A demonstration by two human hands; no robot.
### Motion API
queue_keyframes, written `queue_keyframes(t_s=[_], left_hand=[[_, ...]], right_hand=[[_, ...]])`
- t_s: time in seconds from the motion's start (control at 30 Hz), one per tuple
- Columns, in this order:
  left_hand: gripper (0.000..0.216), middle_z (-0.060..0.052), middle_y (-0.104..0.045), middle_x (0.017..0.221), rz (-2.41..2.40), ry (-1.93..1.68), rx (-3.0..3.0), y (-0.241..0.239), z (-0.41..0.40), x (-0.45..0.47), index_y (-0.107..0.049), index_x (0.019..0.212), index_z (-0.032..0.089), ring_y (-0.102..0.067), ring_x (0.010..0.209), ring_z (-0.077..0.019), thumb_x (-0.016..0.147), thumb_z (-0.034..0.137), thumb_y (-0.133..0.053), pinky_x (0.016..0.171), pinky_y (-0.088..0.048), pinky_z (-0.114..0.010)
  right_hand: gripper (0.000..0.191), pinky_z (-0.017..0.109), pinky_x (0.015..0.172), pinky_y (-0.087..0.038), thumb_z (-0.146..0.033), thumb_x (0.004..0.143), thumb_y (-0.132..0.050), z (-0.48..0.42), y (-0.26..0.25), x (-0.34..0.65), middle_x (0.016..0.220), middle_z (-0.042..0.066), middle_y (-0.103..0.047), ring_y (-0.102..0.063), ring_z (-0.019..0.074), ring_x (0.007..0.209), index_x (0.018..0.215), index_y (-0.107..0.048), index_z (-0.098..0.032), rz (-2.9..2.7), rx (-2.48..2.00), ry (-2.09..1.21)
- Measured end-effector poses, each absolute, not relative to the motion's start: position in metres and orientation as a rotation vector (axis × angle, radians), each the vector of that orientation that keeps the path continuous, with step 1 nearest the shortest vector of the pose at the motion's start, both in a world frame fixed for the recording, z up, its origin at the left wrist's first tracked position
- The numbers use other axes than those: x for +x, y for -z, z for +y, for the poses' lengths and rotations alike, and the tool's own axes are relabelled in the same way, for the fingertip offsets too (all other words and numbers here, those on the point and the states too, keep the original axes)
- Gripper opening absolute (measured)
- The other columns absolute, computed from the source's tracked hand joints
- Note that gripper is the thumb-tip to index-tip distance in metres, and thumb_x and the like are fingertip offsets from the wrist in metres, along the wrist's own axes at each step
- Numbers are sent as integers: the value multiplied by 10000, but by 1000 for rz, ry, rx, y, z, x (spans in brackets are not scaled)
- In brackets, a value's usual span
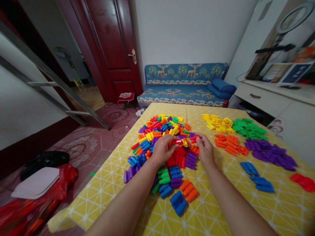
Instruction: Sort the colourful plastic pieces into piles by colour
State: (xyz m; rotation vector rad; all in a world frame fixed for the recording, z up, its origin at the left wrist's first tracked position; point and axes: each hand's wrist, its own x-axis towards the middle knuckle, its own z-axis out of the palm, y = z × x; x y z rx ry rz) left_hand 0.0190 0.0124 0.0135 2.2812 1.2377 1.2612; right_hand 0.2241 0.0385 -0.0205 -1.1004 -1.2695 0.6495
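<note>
Between right fingers (199,141), red piece (194,139) — card (296,74) (print blurred)

Left grip (162,148): red piece (177,142), over mixed heap (157,126)
Right grip (205,149): another red piece (193,139)
Desk (105,188): yellow-covered, colour-sorted heaps (249,128) at right
Sofa (182,92): blue, deer-patterned

No lettering can be read. Marks on the blue panel (294,74) at right are too blurred.
</note>
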Motion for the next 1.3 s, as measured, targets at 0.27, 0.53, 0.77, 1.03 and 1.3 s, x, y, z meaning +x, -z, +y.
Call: queue_keyframes(t_s=[0.27, 0.53, 0.77, 1.03, 1.3], left_hand=[[793, -134, -407, 1483, 1164, -1375, 2287, -19, 7, 18, -326, 1446, 225, -396, 1368, -313, 774, 377, -718, 1116, -370, -469], [728, -90, -335, 1524, 1104, -1602, 2128, -10, 14, 17, -430, 1318, 223, -282, 1442, -243, 659, -83, -387, 1177, -290, -512], [800, -63, -287, 1548, 1088, -1589, 2075, -8, 15, 16, -397, 1343, 242, -231, 1461, -241, 618, -96, -379, 1173, -306, -511], [821, -49, -267, 1560, 1075, -1562, 2099, -6, 17, 16, -381, 1366, 256, -208, 1470, -230, 622, -92, -379, 1188, -283, -506], [825, -59, -254, 1568, 1079, -1560, 2124, -6, 17, 16, -387, 1364, 243, -215, 1468, -229, 613, -97, -373, 1193, -269, -500]], right_hand=[[497, 457, 1029, -411, -594, 879, -445, 42, 27, 221, 1183, 125, -651, -573, 268, 1143, 1091, -649, -195, -1479, -1251, -578], [529, 449, 998, -428, -636, 865, -456, 42, 27, 222, 1146, 123, -671, -589, 269, 1107, 1067, -665, -195, -1447, -1253, -589], [542, 429, 959, -442, -648, 864, -441, 42, 27, 223, 1105, 119, -674, -604, 264, 1053, 1020, -678, -187, -1462, -1251, -588], [537, 414, 940, -445, -644, 872, -426, 41, 26, 222, 1080, 115, -675, -603, 262, 1044, 1006, -680, -190, -1460, -1267, -575], [501, 407, 943, -442, -628, 879, -440, 43, 29, 224, 1094, 100, -677, -603, 251, 1038, 1011, -681, -210, -1463, -1255, -591]])
